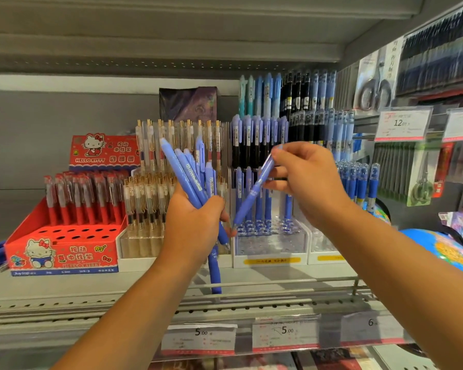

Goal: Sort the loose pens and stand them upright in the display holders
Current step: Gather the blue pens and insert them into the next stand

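Grips, in the left hand [195,220], a bundle of pens [187,172], clenched tight round the barrels just in front of the left edge of the clear tiered holder [271,244]. All periwinkle blue and matte, with rounded top ends fanned up and leftward, white printed stickers along several barrels, and clips visible on a few. Below the fist, darker blue grip sections poking down, one with pale lettering too blurred to read, ending ahead of the holder's base over the shelf [64,287].

Pinches, in the right hand [308,177], a single pen [254,190] near its top end, between thumb and fingertips, above the holder. Same periwinkle blue as the bundle. Slanted rather than upright: top end up and to the right at the fingers, tip down and to the left, over the holder's front left sockets and close to the left hand's fingertips. Cannot tell whether touching the holder or not.

Inside the holder: upright pens of the same blue in the rear rows, round sockets showing in the front rows. Behind the holder, higher tiers of black and blue pens [259,140]. Left of the holder, a clear stand of gold-clipped pens [150,204]; further left, a red Hello Kitty box [62,252] with red pens standing in its back rows. Right of the holder, a globe [444,249] and hanging packs of scissors [420,182]. Below and in front of the holder, price tags [198,339] on the shelf edge, two reading 5.00.
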